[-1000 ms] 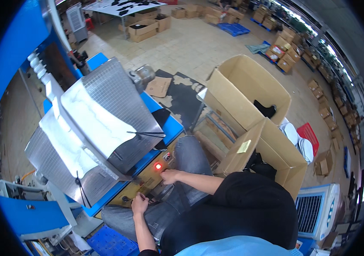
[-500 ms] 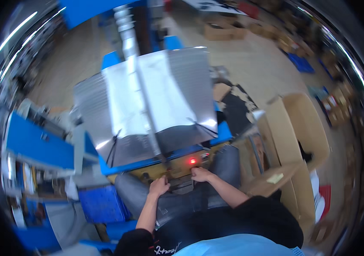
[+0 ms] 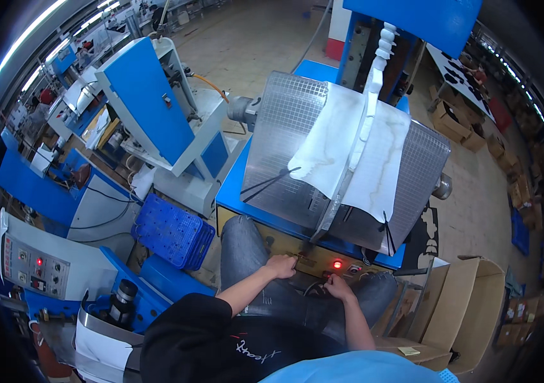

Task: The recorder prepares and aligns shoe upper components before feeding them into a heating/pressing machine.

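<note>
My left hand (image 3: 281, 266) is closed with fingers curled, close to the yellowish front panel (image 3: 264, 237) of a blue machine (image 3: 228, 182). A little to its right, my right hand (image 3: 338, 286) is also closed, below a lit red lamp (image 3: 337, 263). What either hand grips is too small and dark to make out. Beyond them slopes a grid-marked metal plate (image 3: 271, 131). White sheet material (image 3: 384, 156) lies over it, on both sides of a long pale segmented bar (image 3: 366, 121). Thin black cords (image 3: 272, 182) run from its lower corners.
Blue plastic crates (image 3: 173, 230) are stacked at the left, near another blue-and-white machine (image 3: 147, 105). A control panel (image 3: 34, 268) stands at the lower left. An open cardboard box (image 3: 454, 300) sits to the right, close to my right knee.
My view has swung to the left, so the machine appears farther right and more of the left side shows. Both hands remain closed near the front panel.
</note>
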{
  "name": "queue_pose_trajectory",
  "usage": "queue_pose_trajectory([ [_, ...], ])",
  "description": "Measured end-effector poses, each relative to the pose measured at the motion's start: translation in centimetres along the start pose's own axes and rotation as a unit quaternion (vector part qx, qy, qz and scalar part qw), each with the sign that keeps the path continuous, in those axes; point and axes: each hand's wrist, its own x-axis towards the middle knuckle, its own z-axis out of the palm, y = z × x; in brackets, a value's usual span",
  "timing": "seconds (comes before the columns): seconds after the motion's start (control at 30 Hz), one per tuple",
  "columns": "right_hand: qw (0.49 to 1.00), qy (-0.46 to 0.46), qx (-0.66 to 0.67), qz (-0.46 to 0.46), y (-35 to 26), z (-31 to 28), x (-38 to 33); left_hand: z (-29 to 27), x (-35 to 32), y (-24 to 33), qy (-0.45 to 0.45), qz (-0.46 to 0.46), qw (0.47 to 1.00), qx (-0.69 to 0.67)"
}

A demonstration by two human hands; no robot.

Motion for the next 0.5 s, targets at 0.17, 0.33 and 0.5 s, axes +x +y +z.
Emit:
queue_pose_trajectory([
  [0.17,1.000,0.019,0.012,-0.003,-0.27,-0.06,-0.45,-0.36,-0.34,0.24,-0.022,-0.002,1.000,0.001],
  [0.33,1.000,0.005,0.019,0.010,-0.41,-0.15,-0.40,-0.32,-0.28,0.15,-0.016,0.002,1.000,0.001],
  [0.5,1.000,-0.001,0.008,0.012,-0.19,-0.34,-0.05,-0.13,0.15,-0.03,-0.006,0.007,1.000,0.005],
])
